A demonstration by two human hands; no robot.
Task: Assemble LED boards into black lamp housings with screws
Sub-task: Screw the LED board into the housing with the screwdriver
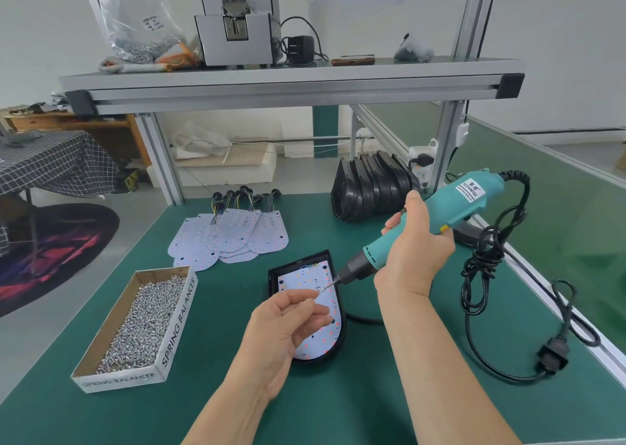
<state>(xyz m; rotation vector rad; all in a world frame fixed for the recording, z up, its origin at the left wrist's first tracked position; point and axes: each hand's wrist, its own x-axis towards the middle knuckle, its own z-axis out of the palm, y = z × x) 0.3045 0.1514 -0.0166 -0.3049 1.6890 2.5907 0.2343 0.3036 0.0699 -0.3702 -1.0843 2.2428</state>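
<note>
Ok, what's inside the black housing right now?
An LED board lies in the housing. The left hand, pinching a screw at the screwdriver's bit, covers the board's left side, so anything fastened there is hidden.

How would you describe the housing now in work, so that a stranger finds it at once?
On the green table, look just right of the cardboard screw box. The black housing lies flat there with a white LED board inside; the other housings stand stacked farther back.
</note>
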